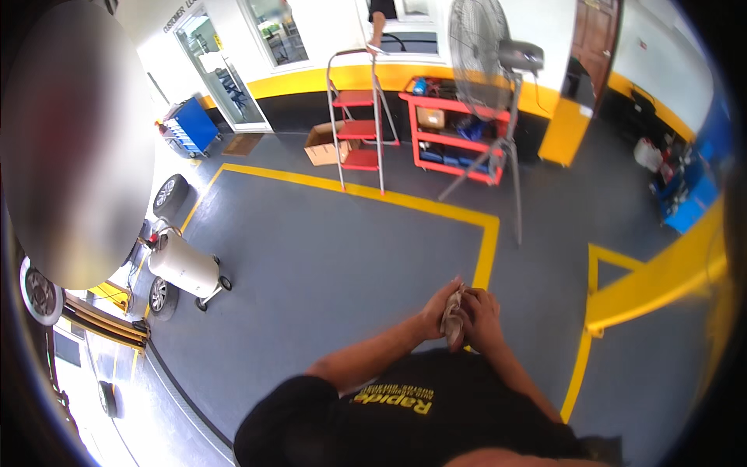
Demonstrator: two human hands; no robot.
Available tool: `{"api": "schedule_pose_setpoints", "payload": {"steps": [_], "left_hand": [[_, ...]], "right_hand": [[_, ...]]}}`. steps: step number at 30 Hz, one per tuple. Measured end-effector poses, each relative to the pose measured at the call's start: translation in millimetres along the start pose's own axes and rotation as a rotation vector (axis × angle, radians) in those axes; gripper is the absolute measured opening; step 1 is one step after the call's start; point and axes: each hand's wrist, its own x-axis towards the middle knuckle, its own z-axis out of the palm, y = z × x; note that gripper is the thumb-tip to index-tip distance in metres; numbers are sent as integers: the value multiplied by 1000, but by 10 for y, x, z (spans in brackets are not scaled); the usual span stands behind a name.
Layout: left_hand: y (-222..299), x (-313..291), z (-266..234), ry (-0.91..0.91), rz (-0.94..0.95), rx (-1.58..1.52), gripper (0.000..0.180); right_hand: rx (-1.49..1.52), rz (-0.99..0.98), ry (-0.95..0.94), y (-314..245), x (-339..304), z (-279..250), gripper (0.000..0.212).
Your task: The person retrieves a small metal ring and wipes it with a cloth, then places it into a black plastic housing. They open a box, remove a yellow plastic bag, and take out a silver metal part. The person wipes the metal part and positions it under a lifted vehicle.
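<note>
Between the two hands, at about six o'clock in the view and just above the person's black shirt, sits a crumpled grey rag (453, 315). The left hand (437, 310) presses against it from the nine o'clock side, fingers curled onto the cloth; the right hand (484, 317) closes over it from three o'clock, fingers wrapped around it. Both hands touch each other over the grey floor (327, 257) with its yellow lines. Well beyond, toward twelve o'clock, stand a red step ladder (359, 124), a red tool cart (455, 136) and a pedestal fan (486, 62). Toward nine o'clock stands a white tank on wheels (185, 268).
</note>
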Motion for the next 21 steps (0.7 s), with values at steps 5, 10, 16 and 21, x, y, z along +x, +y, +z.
{"api": "schedule_pose_setpoints", "payload": {"steps": [5, 10, 16, 21], "left_hand": [[1536, 247, -623, 107, 203, 269, 47], [2737, 313, -1462, 239, 313, 154, 38], [3964, -396, -1940, 580, 753, -80, 42], [4658, -519, -2242, 684, 1032, -303, 34]], "right_hand": [[184, -97, -312, 118, 2132, 169, 37], [188, -45, -191, 426, 4832, 419, 31], [-82, -245, 101, -9, 8568, 720, 44], [-334, -104, 200, -31, 11066, 1226, 72]]}}
